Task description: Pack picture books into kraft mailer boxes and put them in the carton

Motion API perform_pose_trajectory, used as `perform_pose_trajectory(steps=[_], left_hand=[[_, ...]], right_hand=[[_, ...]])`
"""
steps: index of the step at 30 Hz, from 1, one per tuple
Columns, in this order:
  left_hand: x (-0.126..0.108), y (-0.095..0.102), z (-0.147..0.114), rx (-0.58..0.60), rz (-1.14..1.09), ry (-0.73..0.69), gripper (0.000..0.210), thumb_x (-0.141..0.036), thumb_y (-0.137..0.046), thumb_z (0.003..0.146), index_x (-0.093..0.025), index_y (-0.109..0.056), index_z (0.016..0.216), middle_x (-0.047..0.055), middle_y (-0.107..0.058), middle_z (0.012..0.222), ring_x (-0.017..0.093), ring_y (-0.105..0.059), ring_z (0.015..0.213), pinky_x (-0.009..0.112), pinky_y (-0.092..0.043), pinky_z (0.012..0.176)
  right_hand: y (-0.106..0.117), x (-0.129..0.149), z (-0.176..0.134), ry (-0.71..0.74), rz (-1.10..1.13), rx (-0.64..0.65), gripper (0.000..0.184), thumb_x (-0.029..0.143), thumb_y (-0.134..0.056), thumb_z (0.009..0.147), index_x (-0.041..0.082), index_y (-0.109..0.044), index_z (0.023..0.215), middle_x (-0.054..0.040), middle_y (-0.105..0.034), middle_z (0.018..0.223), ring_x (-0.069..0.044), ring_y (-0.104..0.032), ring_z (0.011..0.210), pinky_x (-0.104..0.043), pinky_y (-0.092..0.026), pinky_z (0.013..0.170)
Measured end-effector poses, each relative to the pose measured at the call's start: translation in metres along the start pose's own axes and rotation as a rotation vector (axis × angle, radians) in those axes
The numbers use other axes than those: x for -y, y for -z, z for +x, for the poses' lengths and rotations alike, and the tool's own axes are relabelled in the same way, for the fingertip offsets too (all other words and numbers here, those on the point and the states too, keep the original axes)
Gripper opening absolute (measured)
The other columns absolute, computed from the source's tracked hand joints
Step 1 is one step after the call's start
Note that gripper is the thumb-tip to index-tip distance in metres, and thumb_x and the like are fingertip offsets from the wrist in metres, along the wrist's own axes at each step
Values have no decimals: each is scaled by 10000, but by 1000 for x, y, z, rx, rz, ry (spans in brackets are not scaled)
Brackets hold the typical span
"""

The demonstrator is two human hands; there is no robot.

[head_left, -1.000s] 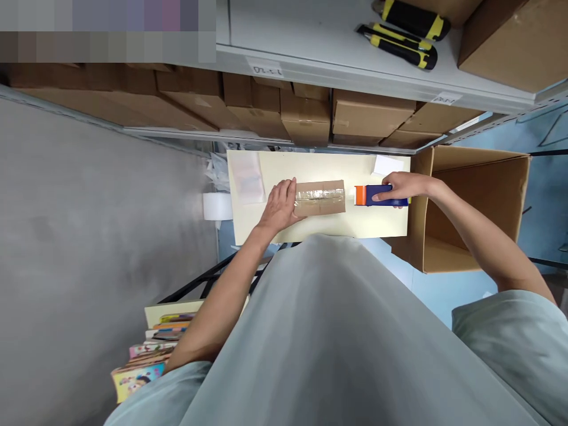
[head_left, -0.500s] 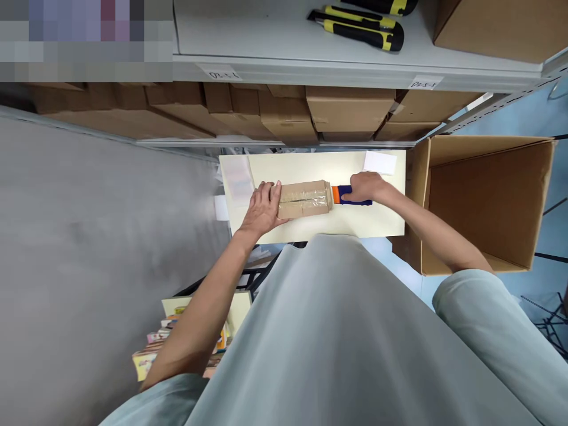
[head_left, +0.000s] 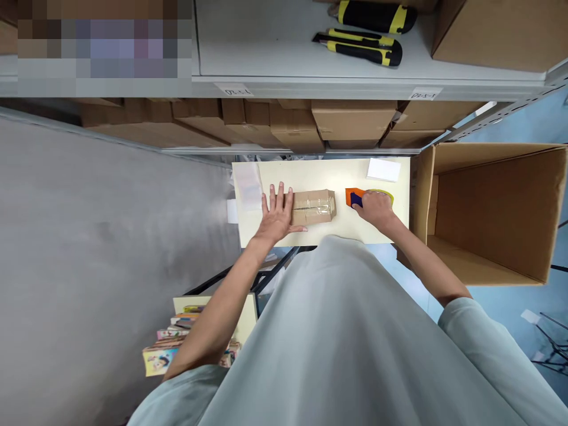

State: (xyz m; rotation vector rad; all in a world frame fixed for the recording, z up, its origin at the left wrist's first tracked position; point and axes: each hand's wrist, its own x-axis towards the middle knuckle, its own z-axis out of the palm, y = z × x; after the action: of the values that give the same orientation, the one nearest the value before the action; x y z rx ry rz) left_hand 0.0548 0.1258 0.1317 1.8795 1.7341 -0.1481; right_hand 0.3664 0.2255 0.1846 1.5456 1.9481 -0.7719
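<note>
A small brown cardboard package, wrapped with shiny clear tape, lies lengthwise on the cream tabletop. Spread flat over its left end is my left hand, fingers apart and thumb along the near side. To the right of the package, my right hand is closed around an orange and dark blue tape dispenser. A gap separates the dispenser from the package's right end. Behind my right hand lies a white card or small stack of paper.
Yellow-black utility knives lie on the shelf above the table. Cardboard boxes fill the shelf below. A large open carton stands right of the table. Books are stacked at lower left, beside my left arm.
My right hand has drawn the tape dispenser rightward off the package's end and turned it. My left hand's fingers have spread wider on the package. The whole view has shifted slightly.
</note>
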Motion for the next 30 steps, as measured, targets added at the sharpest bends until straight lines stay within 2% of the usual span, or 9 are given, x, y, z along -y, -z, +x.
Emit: perform_pose_trajectory(steps=[5,8,11,16,19,22,25,27,30], left_hand=[[-62,9,0,-156,-102,-271,1422,-770,-816,842,-158,19,1817,318,-17,1850,496,93,1725,753,-29,1353],[-88,32,4,-305,-111,-420,1439,-710,-850,846,-215,97,1810,292,-60,1859,460,77,1735,732,-64,1367],[-94,67,7,-439,-81,-503,1449,-676,-882,830,-227,82,1814,286,-125,1855,451,14,1742,710,-91,1380],[-76,128,16,-578,-32,-509,1381,-688,-860,850,-207,-5,1822,298,-157,1845,435,-74,1745,665,-130,1391],[-59,164,31,-626,-46,-449,1382,-709,-863,834,-200,-42,1822,295,-109,1854,449,-41,1746,668,-113,1386],[-39,193,57,-662,-84,-389,1419,-754,-871,792,-161,-86,1814,320,-85,1849,477,-27,1743,676,-107,1378],[-16,210,87,-690,-147,-343,1343,-795,-822,816,-132,-185,1796,330,-104,1845,484,-70,1741,669,-132,1375],[-1,213,105,-696,-194,-329,1145,-787,-693,938,-128,-268,1773,311,-143,1847,463,-119,1741,668,-163,1370],[16,210,124,-696,-243,-323,822,-665,-438,1109,-135,-373,1734,256,-221,1849,403,-188,1737,656,-201,1369]], right_hand=[[27,0,-26,1,48,-141,536,571,-549,1109,101,-698,1318,-249,-802,1184,-391,-759,1144,-433,-552,943],[56,18,-39,34,34,-265,573,588,-539,1112,86,-673,1353,-237,-804,1197,-397,-765,1136,-440,-559,947],[94,45,-50,94,18,-365,601,611,-547,1107,81,-657,1368,-233,-813,1156,-408,-781,1097,-441,-565,939],[158,92,-50,213,-39,-515,586,561,-537,1116,71,-614,1429,-242,-804,1169,-418,-776,1107,-457,-565,957],[193,118,-23,307,-78,-625,600,541,-497,1128,44,-582,1453,-276,-772,1248,-432,-741,1192,-500,-544,1029],[225,142,18,398,-108,-699,650,569,-456,1138,21,-545,1477,-316,-731,1318,-452,-695,1278,-550,-511,1088],[250,164,59,441,-137,-721,674,591,-477,1135,24,-522,1496,-326,-713,1358,-451,-681,1303,-555,-506,1099],[259,175,78,433,-156,-706,643,558,-517,1131,23,-537,1489,-317,-728,1339,-442,-695,1284,-544,-510,1095],[259,185,100,385,-183,-676,598,481,-572,1119,17,-554,1495,-303,-755,1295,-435,-711,1255,-543,-497,1105]])
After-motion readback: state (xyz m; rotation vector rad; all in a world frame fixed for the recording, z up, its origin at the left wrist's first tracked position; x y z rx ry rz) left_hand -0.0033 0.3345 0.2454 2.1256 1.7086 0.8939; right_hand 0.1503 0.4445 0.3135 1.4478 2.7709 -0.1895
